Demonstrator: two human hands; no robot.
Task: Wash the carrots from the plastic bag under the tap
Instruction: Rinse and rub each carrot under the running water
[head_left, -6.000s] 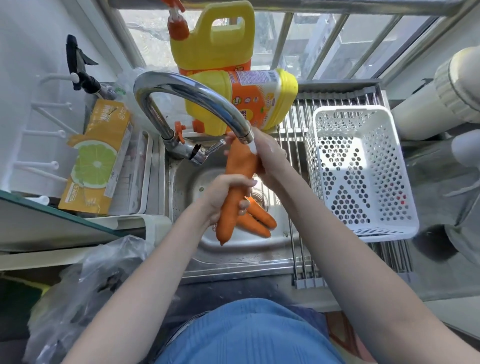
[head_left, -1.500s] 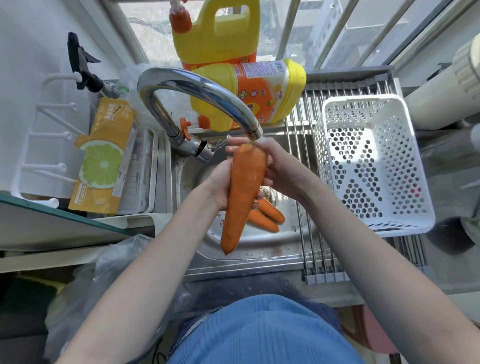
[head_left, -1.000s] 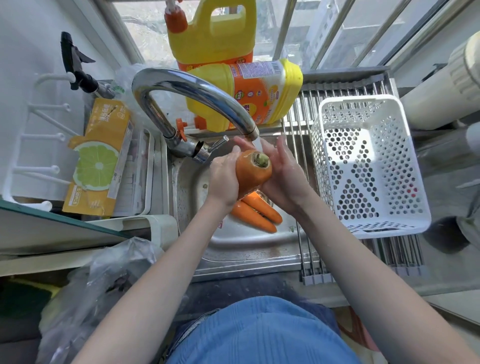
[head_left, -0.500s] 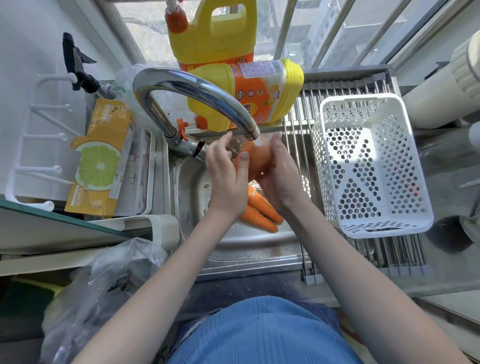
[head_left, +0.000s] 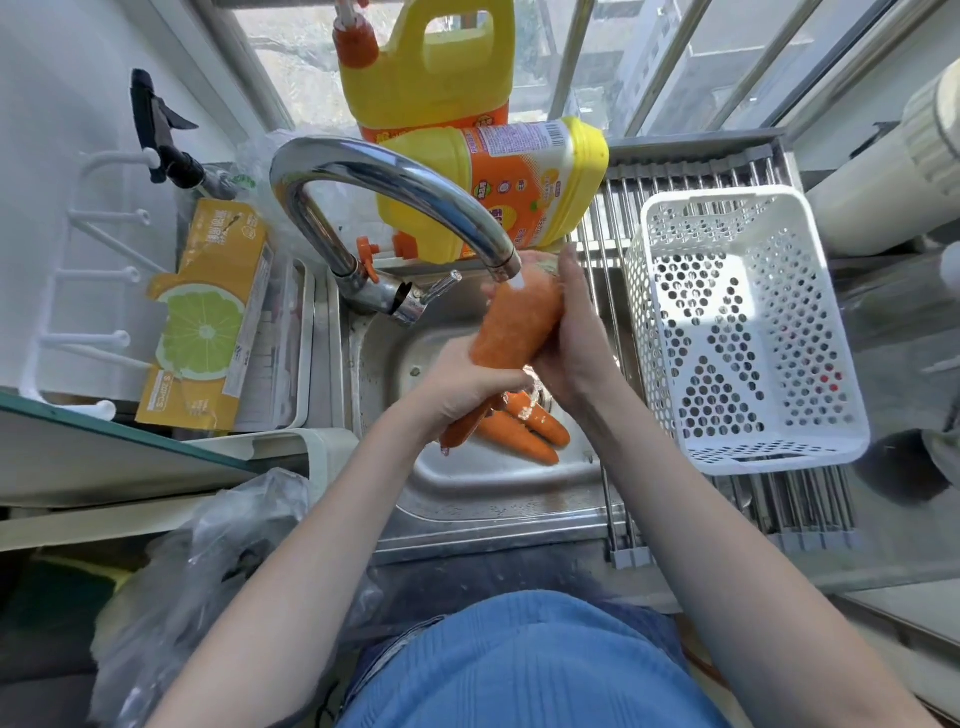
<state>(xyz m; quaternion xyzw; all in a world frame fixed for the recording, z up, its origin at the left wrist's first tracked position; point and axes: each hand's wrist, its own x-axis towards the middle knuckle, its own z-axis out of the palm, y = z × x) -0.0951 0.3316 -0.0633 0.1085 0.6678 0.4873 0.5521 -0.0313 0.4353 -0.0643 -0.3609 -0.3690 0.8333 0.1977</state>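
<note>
Big carrot (head_left: 519, 317) is held slanted with its thick end right under the tap (head_left: 405, 192) spout, so water hits the top and runs down its length, presumably why it's tilted rather than flat. Left hand (head_left: 467, 384) grip is wrapped around the lower, narrow part, acting as the anchor; right hand (head_left: 569, 338) is closed around the far side of the thick upper part, likely the rubbing hand. Two more carrots (head_left: 524, 428) lie in the sink (head_left: 467, 499) bowl by the drain, directly below, so runoff lands on them; can't tell if they're washed yet. Crumpled plastic bag (head_left: 218, 551) sits on the table at lower left, contents not readable. White basket (head_left: 737, 332) on the drying rack just right of the sink looks like the drop-off spot for clean carrots, currently holding none.
</note>
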